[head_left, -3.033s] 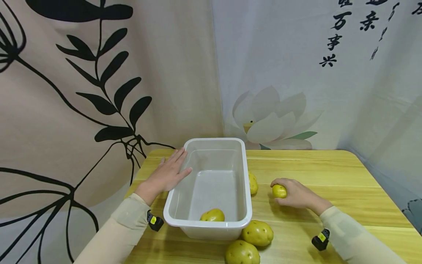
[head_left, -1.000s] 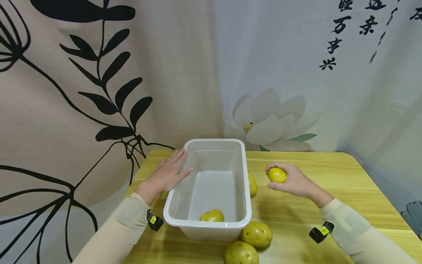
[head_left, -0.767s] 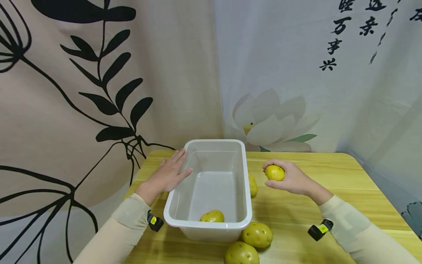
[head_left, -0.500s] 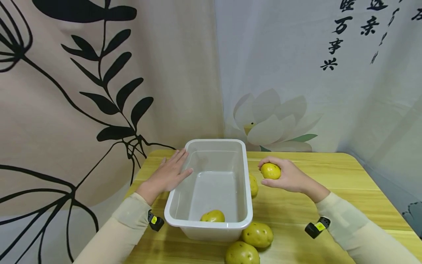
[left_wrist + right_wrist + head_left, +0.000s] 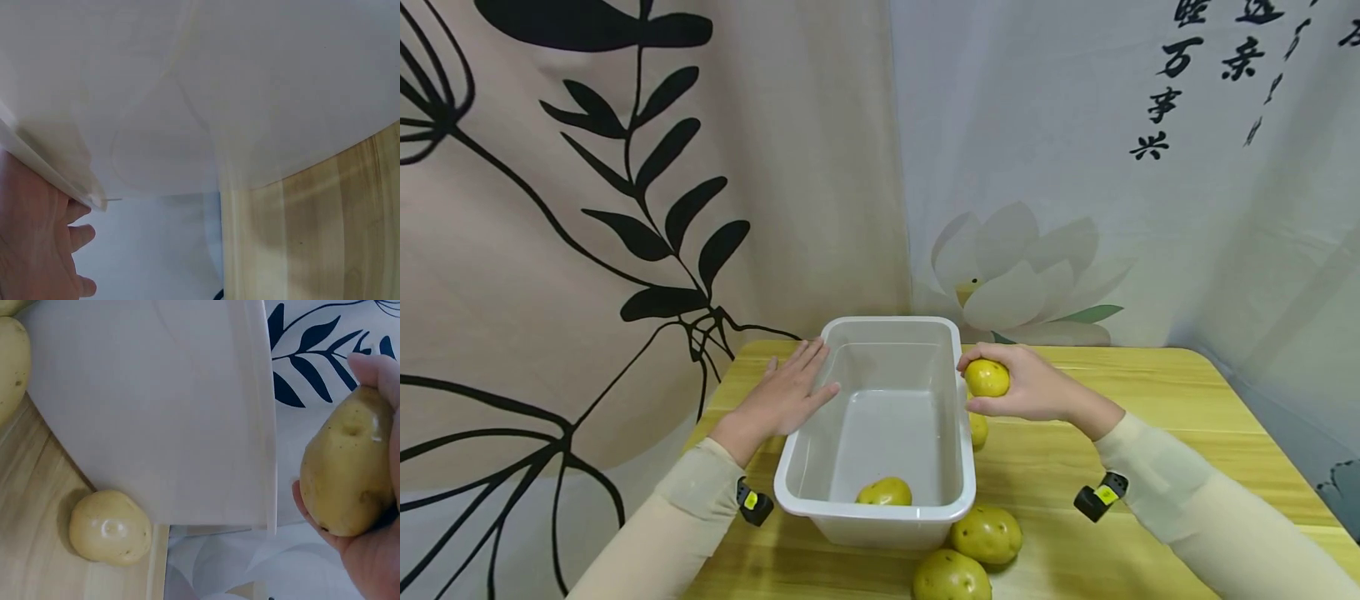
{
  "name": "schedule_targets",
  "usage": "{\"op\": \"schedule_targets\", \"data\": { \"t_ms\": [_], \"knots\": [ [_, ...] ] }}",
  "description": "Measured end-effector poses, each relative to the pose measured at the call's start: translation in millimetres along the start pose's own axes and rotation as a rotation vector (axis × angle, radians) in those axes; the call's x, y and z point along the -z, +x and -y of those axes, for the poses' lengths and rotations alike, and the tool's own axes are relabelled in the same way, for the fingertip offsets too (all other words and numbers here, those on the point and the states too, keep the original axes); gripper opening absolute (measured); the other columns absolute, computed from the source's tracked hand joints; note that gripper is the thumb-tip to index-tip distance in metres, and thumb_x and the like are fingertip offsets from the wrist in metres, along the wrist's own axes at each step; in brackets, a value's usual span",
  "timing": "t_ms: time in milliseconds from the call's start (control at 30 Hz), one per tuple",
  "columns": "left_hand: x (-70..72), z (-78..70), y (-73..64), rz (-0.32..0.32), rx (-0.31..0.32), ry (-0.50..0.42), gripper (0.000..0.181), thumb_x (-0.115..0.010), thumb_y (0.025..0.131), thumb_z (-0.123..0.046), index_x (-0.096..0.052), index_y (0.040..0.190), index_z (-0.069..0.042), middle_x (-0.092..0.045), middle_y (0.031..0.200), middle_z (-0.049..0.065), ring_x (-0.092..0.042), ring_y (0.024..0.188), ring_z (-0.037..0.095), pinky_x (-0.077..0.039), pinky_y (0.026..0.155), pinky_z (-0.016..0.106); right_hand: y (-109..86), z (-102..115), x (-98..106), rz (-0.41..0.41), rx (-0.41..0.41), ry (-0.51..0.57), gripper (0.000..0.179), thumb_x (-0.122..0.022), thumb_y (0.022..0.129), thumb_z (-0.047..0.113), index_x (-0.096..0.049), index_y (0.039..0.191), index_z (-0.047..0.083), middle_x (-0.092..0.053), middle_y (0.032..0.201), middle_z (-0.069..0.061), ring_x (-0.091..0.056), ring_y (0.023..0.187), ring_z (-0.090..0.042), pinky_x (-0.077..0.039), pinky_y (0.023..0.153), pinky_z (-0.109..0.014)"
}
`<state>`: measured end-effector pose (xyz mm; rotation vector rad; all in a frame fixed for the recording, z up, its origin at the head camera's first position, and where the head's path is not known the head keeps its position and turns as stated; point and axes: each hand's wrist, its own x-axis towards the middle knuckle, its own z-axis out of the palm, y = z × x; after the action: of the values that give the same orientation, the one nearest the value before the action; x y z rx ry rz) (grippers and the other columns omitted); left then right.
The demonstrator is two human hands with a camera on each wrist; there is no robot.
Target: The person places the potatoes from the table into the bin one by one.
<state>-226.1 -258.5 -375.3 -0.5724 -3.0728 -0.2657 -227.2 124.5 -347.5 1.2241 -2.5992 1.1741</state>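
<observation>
A yellow potato (image 5: 987, 378) is gripped in my right hand (image 5: 1037, 385), raised beside the right rim of a white plastic bin (image 5: 880, 510). The right wrist view shows that same potato (image 5: 350, 465) between thumb and curled fingers, apart from the bin wall (image 5: 162, 412). My left hand (image 5: 782, 396) lies with straight fingers across the bin's left rim; in the left wrist view its fingers (image 5: 80, 237) show past the rim's edge. Inside the bin, near its front wall, sits another potato (image 5: 885, 491).
Two potatoes, one (image 5: 987, 535) by the bin's front right corner and one (image 5: 952, 575) nearer me, lie on the wooden table (image 5: 1112, 500). A further potato (image 5: 977, 429) sits against the bin's right side, partly hidden. Printed curtains (image 5: 820, 167) hang behind the table.
My right hand has lifted the potato off the table and carried it left to the bin's right rim. The left hand and the bin have stayed in place.
</observation>
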Motion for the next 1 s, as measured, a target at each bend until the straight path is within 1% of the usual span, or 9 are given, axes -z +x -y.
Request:
{"op": "schedule_targets", "data": {
  "t_ms": [100, 200, 400, 567, 667, 800, 1000],
  "knots": [
    [0.0, 0.5, -0.1, -0.002, 0.0, 0.007, 0.073, -0.031, 0.1, -0.057, -0.012, 0.156, -0.012, -0.001, 0.161, 0.002, 0.0, 0.147, 0.026, -0.006, 0.11, 0.066, 10.0, 6, -1, 0.023, 0.036, -0.025, 0.037, -0.079, 0.079, 0.033, -0.061, 0.11, 0.029, -0.061, 0.092, 0.01, -0.057, 0.071, -0.014, -0.051, 0.057, -0.028],
    [-0.3, 0.9, 0.2, -0.005, 0.0, 0.006, 0.073, -0.03, 0.1, -0.057, -0.012, 0.156, -0.012, -0.001, 0.161, 0.002, 0.0, 0.147, 0.026, -0.005, 0.11, 0.065, 18.9, 10, -3, 0.053, 0.051, -0.03, 0.036, -0.078, 0.079, 0.032, -0.059, 0.11, 0.033, -0.06, 0.092, 0.011, -0.057, 0.071, -0.013, -0.05, 0.057, -0.029],
    [-2.8, 1.7, 1.1, -0.009, 0.003, 0.006, 0.072, -0.033, 0.1, -0.055, -0.014, 0.156, -0.012, 0.0, 0.161, 0.001, -0.001, 0.147, 0.027, -0.005, 0.11, 0.066, 31.8, 17, -8, 0.129, 0.051, 0.018, 0.035, -0.078, 0.081, 0.03, -0.059, 0.111, 0.031, -0.06, 0.096, 0.009, -0.057, 0.075, -0.015, -0.051, 0.06, -0.03],
    [-3.2, 0.8, 0.9, -0.012, 0.004, 0.003, 0.071, -0.034, 0.101, -0.054, -0.014, 0.155, -0.013, 0.0, 0.161, 0.001, -0.002, 0.147, 0.027, -0.005, 0.11, 0.066, 41.1, 22, -13, 0.18, 0.049, 0.039, 0.035, -0.077, 0.082, 0.035, -0.059, 0.111, 0.03, -0.06, 0.095, 0.008, -0.056, 0.075, -0.015, -0.051, 0.062, -0.03],
    [-3.7, 0.6, 1.0, -0.005, 0.009, 0.007, 0.073, -0.031, 0.1, -0.056, -0.012, 0.156, -0.014, 0.001, 0.161, 0.0, -0.001, 0.147, 0.026, -0.005, 0.11, 0.065, 47.2, 23, -17, 0.21, 0.046, 0.053, 0.035, -0.076, 0.082, 0.037, -0.059, 0.111, 0.03, -0.06, 0.095, 0.008, -0.056, 0.076, -0.015, -0.051, 0.062, -0.03],
    [-4.5, 1.3, 1.4, -0.004, 0.009, 0.014, 0.074, -0.029, 0.1, -0.058, -0.011, 0.156, -0.013, 0.002, 0.161, 0.0, 0.0, 0.147, 0.026, -0.004, 0.11, 0.066, 56.3, 26, -24, 0.251, 0.036, 0.054, 0.036, -0.076, 0.082, 0.039, -0.059, 0.111, 0.03, -0.06, 0.097, 0.009, -0.056, 0.079, -0.014, -0.051, 0.066, -0.03],
    [-3.5, -0.2, 1.4, -0.013, 0.008, 0.004, 0.073, -0.031, 0.1, -0.057, -0.013, 0.156, -0.013, 0.001, 0.161, 0.0, -0.001, 0.147, 0.026, -0.005, 0.11, 0.066, 68.8, 28, -35, 0.32, 0.05, 0.048, 0.04, -0.076, 0.081, 0.042, -0.059, 0.114, 0.028, -0.06, 0.102, 0.011, -0.056, 0.084, -0.012, -0.052, 0.071, -0.029]
  ]
}}
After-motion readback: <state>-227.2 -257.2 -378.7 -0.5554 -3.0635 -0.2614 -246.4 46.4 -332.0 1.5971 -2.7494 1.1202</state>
